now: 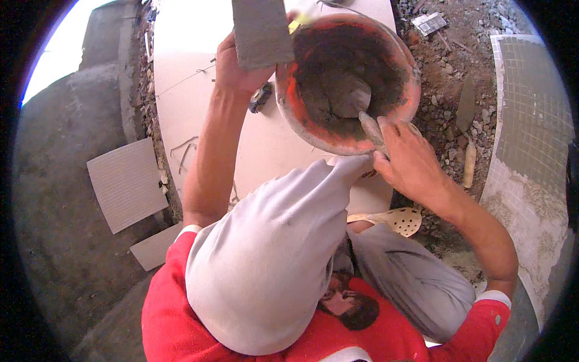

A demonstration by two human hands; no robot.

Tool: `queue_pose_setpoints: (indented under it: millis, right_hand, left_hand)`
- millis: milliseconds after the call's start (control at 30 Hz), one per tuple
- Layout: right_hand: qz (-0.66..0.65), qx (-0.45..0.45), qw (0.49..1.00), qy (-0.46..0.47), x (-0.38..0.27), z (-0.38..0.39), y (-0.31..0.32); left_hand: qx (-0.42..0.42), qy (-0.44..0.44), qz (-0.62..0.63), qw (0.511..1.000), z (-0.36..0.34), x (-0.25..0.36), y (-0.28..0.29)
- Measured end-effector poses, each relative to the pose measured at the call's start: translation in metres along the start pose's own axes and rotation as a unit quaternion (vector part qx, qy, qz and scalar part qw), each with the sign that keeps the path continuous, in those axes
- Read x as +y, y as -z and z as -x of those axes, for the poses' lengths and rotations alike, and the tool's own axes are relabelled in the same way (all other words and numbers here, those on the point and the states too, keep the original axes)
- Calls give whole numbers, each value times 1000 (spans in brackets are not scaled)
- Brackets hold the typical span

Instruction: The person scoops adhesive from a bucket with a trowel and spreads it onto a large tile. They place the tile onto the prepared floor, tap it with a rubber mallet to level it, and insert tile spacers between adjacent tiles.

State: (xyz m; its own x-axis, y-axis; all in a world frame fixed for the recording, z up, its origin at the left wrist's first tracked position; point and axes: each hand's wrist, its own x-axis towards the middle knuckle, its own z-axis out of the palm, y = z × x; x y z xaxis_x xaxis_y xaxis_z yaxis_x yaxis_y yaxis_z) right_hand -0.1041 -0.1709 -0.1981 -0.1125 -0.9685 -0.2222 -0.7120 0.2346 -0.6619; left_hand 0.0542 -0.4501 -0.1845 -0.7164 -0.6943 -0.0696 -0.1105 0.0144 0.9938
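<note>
My left hand [235, 69] is closed on a grey rectangular tile piece [262, 33], held up beside the bucket's left rim. The tile's face looks rough and grey, as if coated. In my right hand [410, 154] is the handle of a trowel, its fingers wrapped round it at the bucket's near right rim. The trowel's blade [353, 96] lies inside the bucket, against dark grey wet mortar [319, 60]. Orange shows through the grey crust on the round bucket [411, 90]. Under my left wrist, next to the bucket, rests a tape measure [260, 98].
A large pale board [181, 78] lies under the bucket, with bent wires [184, 154] on it. Rubble [446, 66] covers the ground to the right, beside grid-patterned tiling [531, 102]. White ridged tiles [126, 184] lie on the concrete at left. A perforated yellow shoe [404, 221] is near my knee.
</note>
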Motion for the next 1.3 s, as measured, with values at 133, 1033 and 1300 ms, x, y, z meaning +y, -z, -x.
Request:
queue_pose_setpoints:
  millis: [133,1033,1300]
  right_hand:
    - [-82,-91,987,-104,15,-7,31]
    - [-190,-19,981,-19,44,21,19]
    - [-380,-102,916,-79,63,27,64]
  left_hand:
    - [-2,5,87,996,-19,12,-21]
    - [-93,-114,-296,944,-75,6,-27]
    - [-80,91,242,963,-101,-62,55]
